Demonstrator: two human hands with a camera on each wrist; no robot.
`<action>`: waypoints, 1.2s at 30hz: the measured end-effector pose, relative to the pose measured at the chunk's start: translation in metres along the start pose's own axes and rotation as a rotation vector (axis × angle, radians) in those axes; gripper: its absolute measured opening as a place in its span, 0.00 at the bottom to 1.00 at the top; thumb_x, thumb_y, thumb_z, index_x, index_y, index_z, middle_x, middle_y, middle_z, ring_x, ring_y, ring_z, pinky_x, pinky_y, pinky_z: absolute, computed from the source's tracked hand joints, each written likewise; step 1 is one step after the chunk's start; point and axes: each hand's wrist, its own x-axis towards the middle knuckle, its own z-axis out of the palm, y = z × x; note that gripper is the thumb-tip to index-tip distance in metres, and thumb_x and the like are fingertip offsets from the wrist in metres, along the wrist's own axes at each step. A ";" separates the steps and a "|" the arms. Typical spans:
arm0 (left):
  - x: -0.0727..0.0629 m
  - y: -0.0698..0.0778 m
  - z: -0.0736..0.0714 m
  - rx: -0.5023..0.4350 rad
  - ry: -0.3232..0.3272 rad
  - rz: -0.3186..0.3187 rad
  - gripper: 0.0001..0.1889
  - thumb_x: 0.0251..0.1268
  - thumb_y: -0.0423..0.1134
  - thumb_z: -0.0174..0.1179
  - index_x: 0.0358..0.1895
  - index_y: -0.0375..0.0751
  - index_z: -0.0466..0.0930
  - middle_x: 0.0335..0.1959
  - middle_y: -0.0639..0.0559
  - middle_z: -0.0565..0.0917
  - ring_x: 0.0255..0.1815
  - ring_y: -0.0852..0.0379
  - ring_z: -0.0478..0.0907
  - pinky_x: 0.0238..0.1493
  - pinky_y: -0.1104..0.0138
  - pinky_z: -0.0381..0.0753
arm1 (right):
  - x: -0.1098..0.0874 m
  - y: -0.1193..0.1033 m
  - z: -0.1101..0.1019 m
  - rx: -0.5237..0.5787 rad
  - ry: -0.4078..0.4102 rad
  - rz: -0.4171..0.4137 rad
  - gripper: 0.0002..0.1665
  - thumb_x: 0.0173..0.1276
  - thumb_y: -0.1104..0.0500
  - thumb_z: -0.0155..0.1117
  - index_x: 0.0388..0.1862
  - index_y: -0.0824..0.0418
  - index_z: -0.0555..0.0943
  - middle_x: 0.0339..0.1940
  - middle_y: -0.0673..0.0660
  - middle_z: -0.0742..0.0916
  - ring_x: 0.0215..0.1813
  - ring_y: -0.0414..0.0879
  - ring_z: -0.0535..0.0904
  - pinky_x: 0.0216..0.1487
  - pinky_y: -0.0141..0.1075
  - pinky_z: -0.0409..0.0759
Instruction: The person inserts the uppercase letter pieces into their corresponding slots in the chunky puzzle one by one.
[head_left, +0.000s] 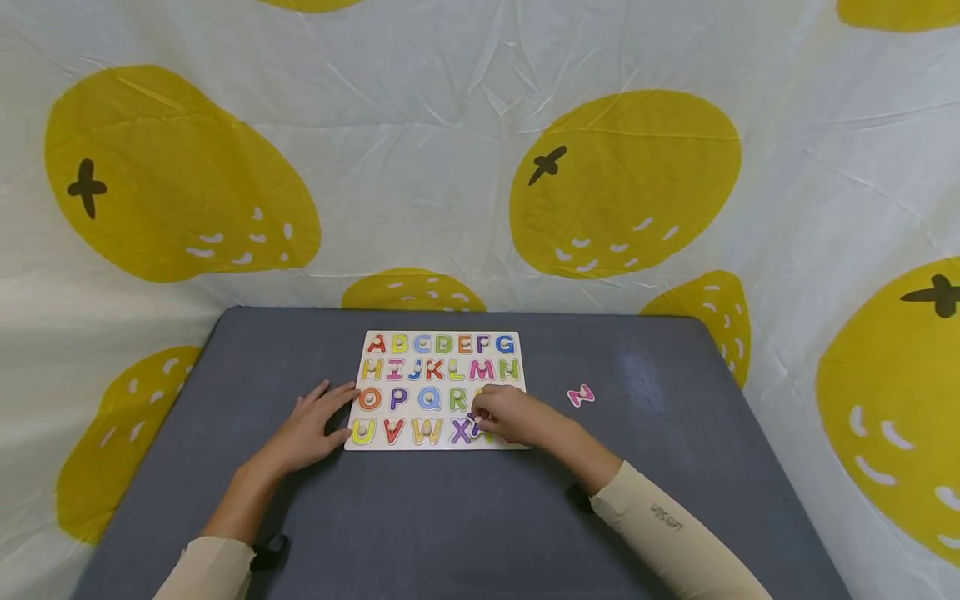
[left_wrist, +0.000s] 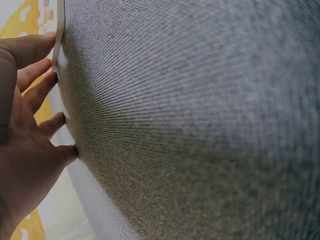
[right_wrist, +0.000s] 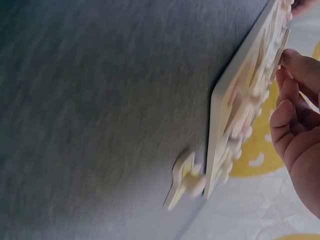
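Note:
A wooden alphabet puzzle board (head_left: 408, 415) lies on the table, filled with coloured knobbed letters. My left hand (head_left: 306, 429) rests at its left edge, fingers spread and fairly straight; fingertips (left_wrist: 47, 41) touch the board's rim in the left wrist view. Over the lower right of the board, my right hand (head_left: 510, 415) pinches a small purple letter piece (head_left: 474, 425) beside the purple X (head_left: 460, 432). Its exact letter is partly hidden by the fingers, as are the slots under the hand. In the right wrist view, thumb and fingers of the right hand (right_wrist: 297, 107) hold the thin piece above the board.
A pink Z-shaped letter piece (head_left: 581, 395) lies on the dark grey table (head_left: 420, 525), right of the board. A pale curtain (head_left: 420, 183) with yellow fruit prints hangs behind the table and along its sides.

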 end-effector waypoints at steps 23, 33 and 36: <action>0.002 0.001 -0.001 0.006 -0.009 -0.003 0.34 0.66 0.37 0.68 0.76 0.41 0.69 0.79 0.38 0.67 0.81 0.24 0.50 0.69 0.20 0.44 | 0.019 -0.022 0.018 -0.070 -0.004 -0.026 0.07 0.69 0.61 0.71 0.31 0.56 0.82 0.28 0.49 0.78 0.31 0.39 0.71 0.36 0.31 0.71; 0.001 0.002 -0.001 -0.008 0.000 0.005 0.35 0.66 0.36 0.68 0.76 0.39 0.69 0.78 0.37 0.67 0.80 0.24 0.50 0.69 0.20 0.44 | 0.018 -0.026 0.022 -0.127 0.016 0.001 0.06 0.70 0.61 0.69 0.31 0.56 0.83 0.29 0.50 0.82 0.30 0.41 0.74 0.36 0.34 0.76; 0.001 0.002 -0.001 -0.007 0.000 0.005 0.34 0.66 0.36 0.68 0.76 0.39 0.69 0.78 0.37 0.67 0.80 0.24 0.50 0.69 0.20 0.44 | 0.019 -0.026 0.023 -0.135 0.020 0.001 0.06 0.70 0.61 0.69 0.31 0.56 0.83 0.29 0.50 0.82 0.31 0.41 0.75 0.36 0.34 0.77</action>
